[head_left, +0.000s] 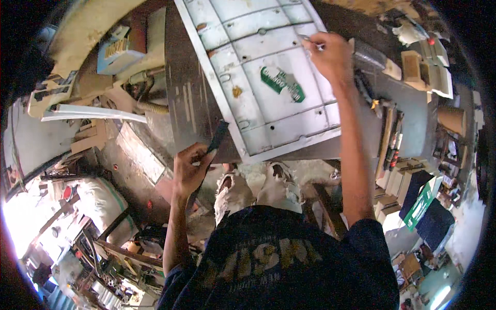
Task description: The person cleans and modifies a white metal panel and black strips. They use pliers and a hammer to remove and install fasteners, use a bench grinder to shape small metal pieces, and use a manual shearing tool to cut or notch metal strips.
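A white ribbed panel (pixel 243 67) with a raised rim lies on the dark workbench (pixel 188 93), its near corner at the bench's front edge. Torn green-and-white printed paper (pixel 282 84) sits on its surface, with brown stains nearby. My left hand (pixel 190 166) is closed around a long dark flat strip (pixel 219 135), whose upper end rises beside the panel's left rim. Over the right rim, the fingers of my right hand (pixel 330 54) are pinched together. Whatever they hold, if anything, is too small to make out.
Right of the panel lie a dark tool with a pale handle (pixel 369 54), small wooden boxes (pixel 413 70) and red-and-black handled tools (pixel 397 142). A blue box of wood pieces (pixel 120 54) stands at the far left. Lower left is a white sack (pixel 101 206).
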{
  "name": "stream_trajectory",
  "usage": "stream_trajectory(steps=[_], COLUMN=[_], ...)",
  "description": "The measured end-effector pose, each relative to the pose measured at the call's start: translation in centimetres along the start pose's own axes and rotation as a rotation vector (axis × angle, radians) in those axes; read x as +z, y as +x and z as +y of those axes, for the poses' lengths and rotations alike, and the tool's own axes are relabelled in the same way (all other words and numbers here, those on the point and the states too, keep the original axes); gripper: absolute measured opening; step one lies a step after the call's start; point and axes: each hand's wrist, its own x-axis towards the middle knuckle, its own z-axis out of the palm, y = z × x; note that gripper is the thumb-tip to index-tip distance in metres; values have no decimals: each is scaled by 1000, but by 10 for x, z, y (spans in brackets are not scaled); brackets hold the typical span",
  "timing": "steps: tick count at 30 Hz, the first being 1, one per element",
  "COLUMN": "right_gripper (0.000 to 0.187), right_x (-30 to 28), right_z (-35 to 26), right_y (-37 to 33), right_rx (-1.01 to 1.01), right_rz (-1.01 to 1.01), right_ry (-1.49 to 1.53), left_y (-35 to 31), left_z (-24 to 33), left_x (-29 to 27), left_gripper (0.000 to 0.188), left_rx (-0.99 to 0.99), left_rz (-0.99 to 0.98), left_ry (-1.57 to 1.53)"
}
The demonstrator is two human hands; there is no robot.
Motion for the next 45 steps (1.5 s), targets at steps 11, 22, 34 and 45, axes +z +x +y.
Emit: stream_trajectory(steps=[11,22,34,45], right_gripper=[31,12,18,27], right_x=[5,-9,24,49], right_z=[-55,-88,-141,-137], right_y=[-187,-234,-240,-215], right_rx=[203,375,862,866], right_rz=[9,53,19,-167], right_ry=[292,180,729,658], left_y=[36,48,44,43], left_z=[-3,-18,-17,-19], left_x=[22,33,43,45], left_gripper=[27,32,26,23], left_rx=[570,787,720,690], left_rz=[-32,2,36,67], left_ry=[502,614,584,584])
